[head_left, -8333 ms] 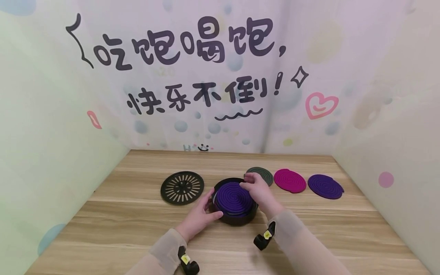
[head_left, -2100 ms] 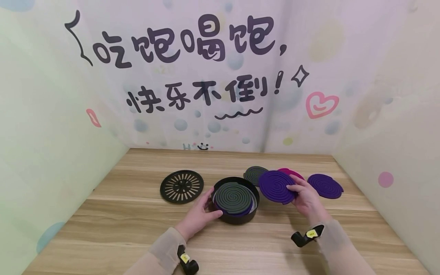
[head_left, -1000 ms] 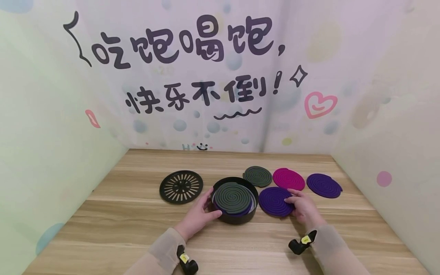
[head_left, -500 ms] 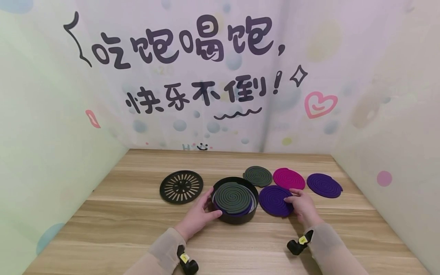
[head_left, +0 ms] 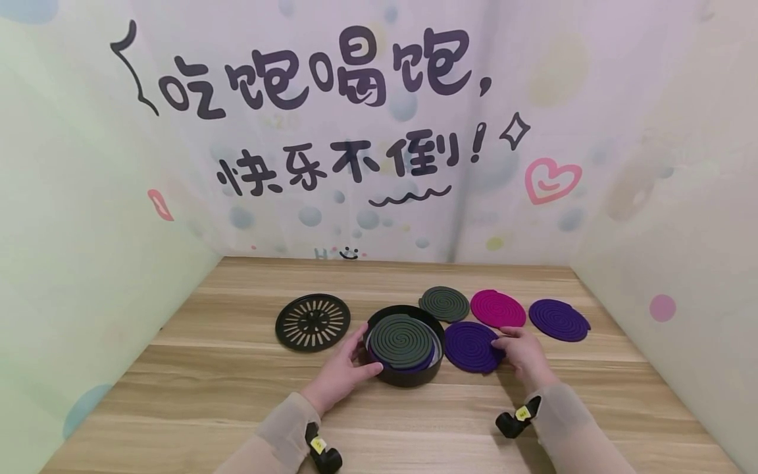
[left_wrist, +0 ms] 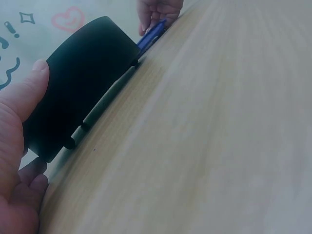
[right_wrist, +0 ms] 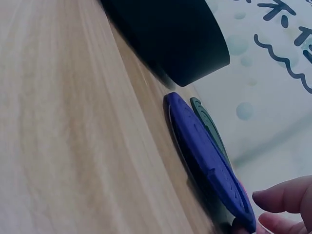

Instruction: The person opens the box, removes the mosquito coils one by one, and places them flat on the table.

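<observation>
My left hand (head_left: pixel 339 373) grips the near left side of a round black mosquito coil holder (head_left: pixel 408 376), thumb and fingers spread around its wall. Inside, a dark green mosquito coil (head_left: pixel 401 340) lies on top, with purple showing beneath its near edge. To the right of the holder, my right hand (head_left: pixel 526 355) pinches the right edge of a purple mosquito coil (head_left: pixel 472 347). In the right wrist view this purple coil (right_wrist: pixel 207 158) sits low over the table, its gripped edge slightly raised. The left wrist view shows the holder's dark outer wall (left_wrist: pixel 83 83).
A black slotted lid (head_left: pixel 314 322) lies left of the holder. Behind, in a row to the right, lie a green coil (head_left: pixel 444 304), a magenta coil (head_left: pixel 497 309) and another purple coil (head_left: pixel 559 320). Patterned walls enclose the wooden table (head_left: pixel 237 395).
The purple coil, earlier on top inside the holder, was lifted out by my right hand and lowered to the table at the right, uncovering the green one. My left hand stayed on the holder.
</observation>
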Action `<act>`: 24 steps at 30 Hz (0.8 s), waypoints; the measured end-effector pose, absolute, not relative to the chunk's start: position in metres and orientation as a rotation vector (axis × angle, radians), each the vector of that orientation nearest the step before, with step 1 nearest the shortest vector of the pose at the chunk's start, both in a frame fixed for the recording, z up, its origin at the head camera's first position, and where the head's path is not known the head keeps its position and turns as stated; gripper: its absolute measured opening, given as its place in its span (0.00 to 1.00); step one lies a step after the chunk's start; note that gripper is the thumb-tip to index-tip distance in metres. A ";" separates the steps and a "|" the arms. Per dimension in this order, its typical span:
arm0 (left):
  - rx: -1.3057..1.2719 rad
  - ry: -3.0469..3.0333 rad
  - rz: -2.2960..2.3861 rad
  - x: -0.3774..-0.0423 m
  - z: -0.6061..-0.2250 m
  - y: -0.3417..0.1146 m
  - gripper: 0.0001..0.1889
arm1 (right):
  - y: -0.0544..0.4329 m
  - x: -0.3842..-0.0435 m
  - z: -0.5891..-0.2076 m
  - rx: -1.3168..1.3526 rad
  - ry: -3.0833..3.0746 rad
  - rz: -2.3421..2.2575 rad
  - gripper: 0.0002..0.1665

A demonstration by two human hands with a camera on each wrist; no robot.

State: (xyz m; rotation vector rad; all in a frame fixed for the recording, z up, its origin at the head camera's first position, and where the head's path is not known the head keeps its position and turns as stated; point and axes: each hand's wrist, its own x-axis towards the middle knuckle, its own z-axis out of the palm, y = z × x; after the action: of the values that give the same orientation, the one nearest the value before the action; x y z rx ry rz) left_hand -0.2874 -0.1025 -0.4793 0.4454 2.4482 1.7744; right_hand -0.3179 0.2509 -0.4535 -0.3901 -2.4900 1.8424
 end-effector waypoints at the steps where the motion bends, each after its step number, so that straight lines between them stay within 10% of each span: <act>1: 0.447 2.448 1.775 -0.288 -0.480 -0.103 0.45 | 0.251 -0.317 -0.453 -0.391 -2.484 1.846 0.29; 24: 0.454 2.436 1.777 -0.292 -0.486 -0.104 0.46 | 0.253 -0.316 -0.449 -0.417 -2.499 1.831 0.28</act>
State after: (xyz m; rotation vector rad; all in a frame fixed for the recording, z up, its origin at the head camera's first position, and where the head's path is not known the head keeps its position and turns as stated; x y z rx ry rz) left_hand -0.2916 -0.1043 -0.4858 0.4543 2.4358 1.7772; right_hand -0.3165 0.2529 -0.4491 -0.4170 -2.4988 1.8314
